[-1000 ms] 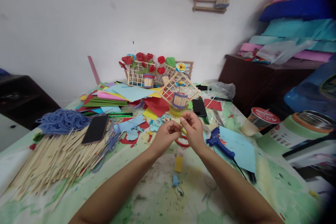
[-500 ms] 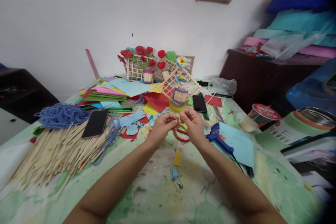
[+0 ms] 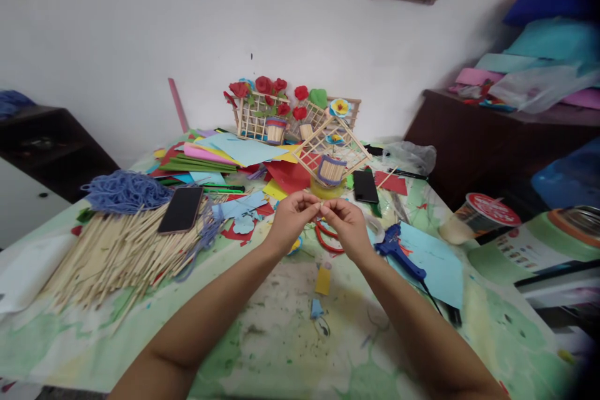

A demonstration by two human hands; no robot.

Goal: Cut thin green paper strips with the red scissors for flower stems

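Over the middle of the table, my left hand (image 3: 291, 222) and my right hand (image 3: 347, 226) meet fingertip to fingertip. Both pinch a tiny pale thing between thumbs and forefingers, too small to name. Beneath my right hand lie scissors with red handles (image 3: 328, 245), partly covered. A blue and yellow paper flower (image 3: 296, 245) peeks out under my left hand. Just beyond the fingers stands a stick lattice tilted as a diamond, bearing a small stick basket (image 3: 332, 170) and a blue and yellow flower (image 3: 340, 107). A yellow paper scrap (image 3: 323, 281) lies nearer me.
At left are a stick pile (image 3: 107, 256), blue yarn (image 3: 124, 194) and a phone (image 3: 180, 209). A blue glue gun (image 3: 400, 254) rests on light blue paper (image 3: 440, 269) at right, near a lidded cup (image 3: 482, 217). Coloured paper sheets (image 3: 248, 151) and red flowers (image 3: 264, 84) stand behind.
The whole scene has shifted slightly rightward as the head turned. My fingertips have come closer together, and the blue and yellow flower under my left hand now shows.
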